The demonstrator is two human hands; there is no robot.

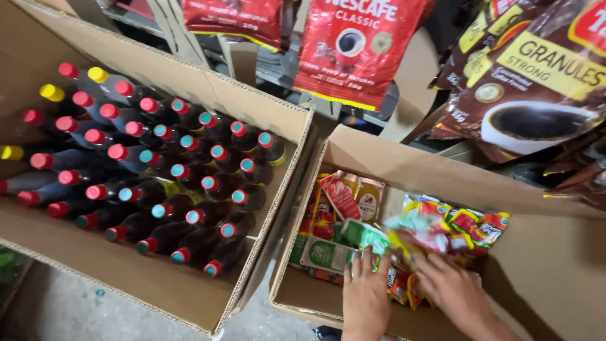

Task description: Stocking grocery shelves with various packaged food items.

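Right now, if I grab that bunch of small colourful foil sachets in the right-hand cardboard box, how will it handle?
The small colourful foil sachets look thin and crinkled, so probably floppy and light. Their glossy film may slide between fingers. Loosely heaped, they would likely spill apart.

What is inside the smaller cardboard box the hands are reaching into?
The smaller cardboard box holds a heap of small colourful sachets. The left hand and right hand rest on them. Lower layers and the box floor are covered.

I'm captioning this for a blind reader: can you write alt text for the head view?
Two bare hands, left hand and right hand, reach into a cardboard box of colourful sachets. Beside it, a larger box holds dark bottles with red caps.
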